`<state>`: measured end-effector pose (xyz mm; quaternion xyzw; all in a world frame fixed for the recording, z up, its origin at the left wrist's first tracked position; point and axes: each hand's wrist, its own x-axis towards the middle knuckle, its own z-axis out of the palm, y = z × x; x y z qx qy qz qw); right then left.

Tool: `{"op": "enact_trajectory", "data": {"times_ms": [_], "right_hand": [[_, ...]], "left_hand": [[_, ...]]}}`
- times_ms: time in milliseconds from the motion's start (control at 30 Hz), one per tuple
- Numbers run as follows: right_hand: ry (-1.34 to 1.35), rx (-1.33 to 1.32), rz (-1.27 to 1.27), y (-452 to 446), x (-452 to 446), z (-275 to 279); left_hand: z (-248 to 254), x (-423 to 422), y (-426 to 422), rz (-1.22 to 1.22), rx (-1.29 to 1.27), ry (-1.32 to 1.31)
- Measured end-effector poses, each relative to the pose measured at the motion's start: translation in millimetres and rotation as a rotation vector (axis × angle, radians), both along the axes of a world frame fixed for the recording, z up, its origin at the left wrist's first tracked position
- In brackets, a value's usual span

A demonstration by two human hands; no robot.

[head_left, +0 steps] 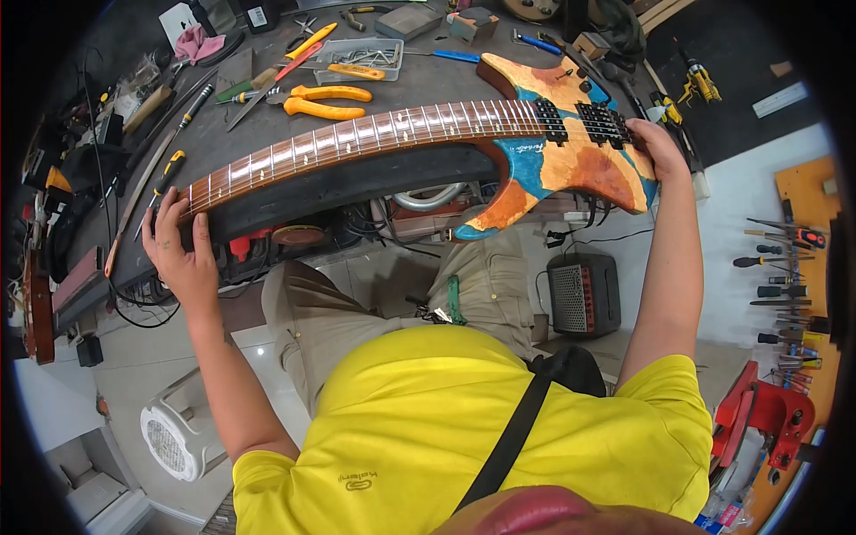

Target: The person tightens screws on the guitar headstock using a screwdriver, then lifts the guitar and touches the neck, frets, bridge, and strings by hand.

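Observation:
An electric guitar (571,165) with a wood-and-blue body lies across the front of the dark workbench (267,201), strings facing up. Its long fretted neck (357,134) runs to the left. My left hand (181,245) is wrapped round the far left end of the neck, fingers over the strings. At the other end, my right hand (658,150) grips the edge of the body beside the bridge (604,125). Behind the neck are yellow-handled pliers (325,101) and a clear plastic tray (379,58) of small metal parts.
More tools and a pink cloth (198,43) are spread over the bench. An amplifier (584,294) stands on the floor beyond my legs. On the right hang screwdrivers on a wooden board (811,187), with a red clamp-like tool (762,415) below. A white stool (174,437) is at lower left.

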<state>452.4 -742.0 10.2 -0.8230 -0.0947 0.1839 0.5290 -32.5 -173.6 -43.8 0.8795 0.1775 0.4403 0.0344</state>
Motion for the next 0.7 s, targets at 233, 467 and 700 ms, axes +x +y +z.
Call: {"op": "enact_trajectory", "data": {"times_ms": [233,467,700], "right_hand": [[0.016,0.017,-0.013,4,-5,3],[0.031,-0.015,-0.003,9,-11,7],[0.037,0.030,-0.044,-1,2,-3]], "left_hand": [[3,1,-4,0.047,0.053,0.013],[2,2,-1,0.007,0.018,-0.010],[3,0,0,0.025,0.024,0.006]]}}
